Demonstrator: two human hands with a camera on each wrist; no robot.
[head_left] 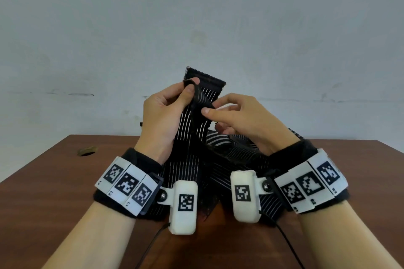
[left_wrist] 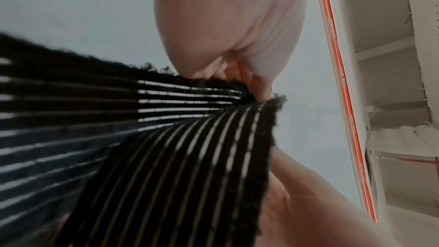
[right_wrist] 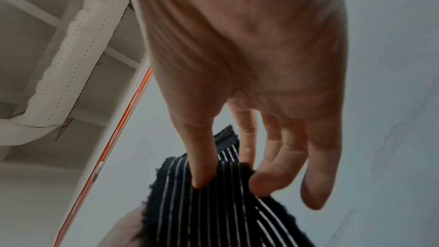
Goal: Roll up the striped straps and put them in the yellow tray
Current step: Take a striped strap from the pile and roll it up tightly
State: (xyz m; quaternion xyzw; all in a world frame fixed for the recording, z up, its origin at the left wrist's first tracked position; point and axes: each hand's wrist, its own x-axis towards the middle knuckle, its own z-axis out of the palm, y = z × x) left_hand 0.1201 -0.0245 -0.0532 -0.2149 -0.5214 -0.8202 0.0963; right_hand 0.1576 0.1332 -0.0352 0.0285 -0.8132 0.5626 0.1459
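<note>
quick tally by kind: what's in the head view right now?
Hands: 2, left hand and right hand, both pinching the raised strap end
Striped straps: a tangled heap, separate count cannot be told
Wrist marker bands: 2
Wrist cameras: 2
Table: 1
Total: 7, plus the straps

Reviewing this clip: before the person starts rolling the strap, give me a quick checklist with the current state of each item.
1. Left hand pinches the strap end: ok.
2. Right hand pinches the same folded end, thumb on top: ok.
3. Strap end lifted clear of the table: ok.
4. Roll begun: not ok, only the end is folded over.
5. Rest of the strap free of the other straps heaped below: cannot tell.
6. Yellow tray within reach: cannot tell, no view shows it.
</note>
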